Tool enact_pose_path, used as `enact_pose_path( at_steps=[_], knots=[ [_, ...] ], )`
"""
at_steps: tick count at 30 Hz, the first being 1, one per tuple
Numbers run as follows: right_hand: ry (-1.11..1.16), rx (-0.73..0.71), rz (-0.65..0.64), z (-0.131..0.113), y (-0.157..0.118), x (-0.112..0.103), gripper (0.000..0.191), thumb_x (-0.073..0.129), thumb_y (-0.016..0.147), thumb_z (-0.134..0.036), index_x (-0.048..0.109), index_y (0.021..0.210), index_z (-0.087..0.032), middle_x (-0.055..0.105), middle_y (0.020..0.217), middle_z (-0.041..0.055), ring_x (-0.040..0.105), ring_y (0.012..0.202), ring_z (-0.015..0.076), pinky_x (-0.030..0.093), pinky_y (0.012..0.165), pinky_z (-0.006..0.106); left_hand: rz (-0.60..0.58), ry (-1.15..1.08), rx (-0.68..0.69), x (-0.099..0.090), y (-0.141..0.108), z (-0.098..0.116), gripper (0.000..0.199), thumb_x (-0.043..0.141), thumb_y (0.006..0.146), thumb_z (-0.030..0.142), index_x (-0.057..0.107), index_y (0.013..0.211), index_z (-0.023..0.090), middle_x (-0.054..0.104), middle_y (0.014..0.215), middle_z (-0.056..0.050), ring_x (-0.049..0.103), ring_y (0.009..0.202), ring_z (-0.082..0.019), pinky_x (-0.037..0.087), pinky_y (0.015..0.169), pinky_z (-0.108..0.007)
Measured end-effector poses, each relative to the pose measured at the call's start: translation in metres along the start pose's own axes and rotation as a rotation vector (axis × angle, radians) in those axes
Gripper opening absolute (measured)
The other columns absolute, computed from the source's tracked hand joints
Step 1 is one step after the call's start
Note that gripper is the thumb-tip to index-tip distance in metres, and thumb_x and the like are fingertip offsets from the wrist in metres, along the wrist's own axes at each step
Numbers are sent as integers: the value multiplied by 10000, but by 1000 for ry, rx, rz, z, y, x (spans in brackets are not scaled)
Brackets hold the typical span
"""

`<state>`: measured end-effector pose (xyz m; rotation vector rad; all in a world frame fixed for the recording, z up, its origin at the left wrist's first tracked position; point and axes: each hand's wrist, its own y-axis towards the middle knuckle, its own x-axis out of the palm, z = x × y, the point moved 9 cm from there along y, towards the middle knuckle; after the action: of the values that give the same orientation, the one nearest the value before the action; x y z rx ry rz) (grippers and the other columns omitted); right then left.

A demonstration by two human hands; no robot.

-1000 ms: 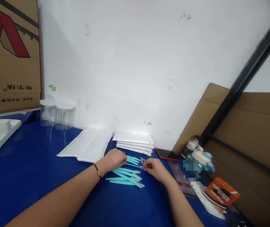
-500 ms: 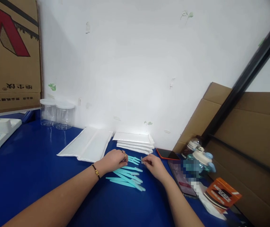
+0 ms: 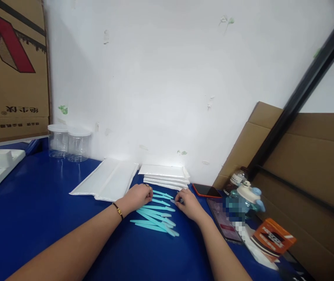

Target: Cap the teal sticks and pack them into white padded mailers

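Several turquoise eyebrow razors (image 3: 157, 214) lie on the blue table, the nearer ones overlapping in a loose pile and the farther ones roughly side by side. My left hand (image 3: 139, 197) is closed around the handle end of one of the farther razors, its fingertips hiding that end. At the other end of this row, my right hand (image 3: 187, 202) pinches a small translucent piece (image 3: 173, 201) that looks like a blade cap. Whether this piece touches a razor, I cannot tell.
Behind my hands lie a large white padded mailer (image 3: 108, 179) and a stack of smaller white mailers (image 3: 165, 175). Two phones, one orange-edged (image 3: 206, 191), a bottle (image 3: 246, 197) and an orange box (image 3: 274, 239) stand right. Clear jars (image 3: 79, 146) stand left.
The farther razors are now spread wider apart. My left hand has shifted slightly left, and my right hand's fingers have curled in more around the small translucent piece.
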<state>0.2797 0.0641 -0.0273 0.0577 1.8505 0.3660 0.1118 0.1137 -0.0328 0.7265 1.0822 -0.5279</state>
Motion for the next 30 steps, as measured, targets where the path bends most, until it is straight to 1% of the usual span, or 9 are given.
enact_pose_path(
  at_steps=[5,10,13,15,18,20,23,27,30],
  knots=[
    [140,25,-45,8,-4,5,54,592,702,-163,603,741,-198,602,760,7,522,770,164,377,680,249,-21,-99,-39,8,2,-8,127,517,735,200,631,788,212,654,775,-2,580,733,-141,383,620,-213],
    [393,18,-39,9,-7,4,308,506,763,-165,550,1060,-235,529,698,-37,452,580,104,370,564,211,-60,-129,-75,12,2,-12,151,531,724,209,637,830,227,659,766,8,591,751,-142,393,618,-205],
    [485,34,-28,12,-7,3,195,488,795,-234,599,950,-195,506,681,-23,450,569,100,371,539,209,-92,-144,-102,12,1,-12,142,538,710,210,639,809,221,662,798,2,596,736,-137,402,596,-196],
    [539,93,-45,17,-8,7,195,508,793,-291,615,895,-164,517,665,-11,485,570,107,387,536,216,-95,-137,-100,10,0,-10,147,534,702,196,634,806,217,662,810,0,597,730,-138,408,593,-197],
    [622,151,-111,21,-10,18,262,536,773,-300,600,973,-142,542,652,-5,546,577,122,423,551,227,-74,-108,-63,6,-1,-4,165,502,700,153,628,786,215,664,782,4,595,727,-141,414,616,-208],
    [594,156,-149,21,-11,23,257,557,751,-270,608,967,-140,552,638,-7,558,559,123,430,546,227,-58,-96,-41,5,-1,-1,171,491,704,141,628,774,215,665,762,5,594,728,-143,414,633,-214],
    [447,162,-166,23,-12,24,195,564,740,-249,640,892,-152,567,613,-6,535,500,113,408,500,220,-39,-88,-32,4,-2,-2,153,507,703,152,630,770,215,666,776,1,592,737,-147,411,637,-219],
    [211,57,-64,13,-8,8,110,604,723,-239,686,774,-187,597,678,18,543,585,130,408,554,231,-40,-90,-29,4,-2,-2,162,502,701,139,630,766,214,668,775,4,592,730,-144,412,640,-218],
    [161,11,-2,7,-7,0,88,639,704,-256,698,693,-192,609,776,38,559,656,140,426,612,240,-54,-93,-26,5,-2,-1,160,500,710,144,631,777,208,668,759,1,593,720,-142,416,639,-216]
  ],
)
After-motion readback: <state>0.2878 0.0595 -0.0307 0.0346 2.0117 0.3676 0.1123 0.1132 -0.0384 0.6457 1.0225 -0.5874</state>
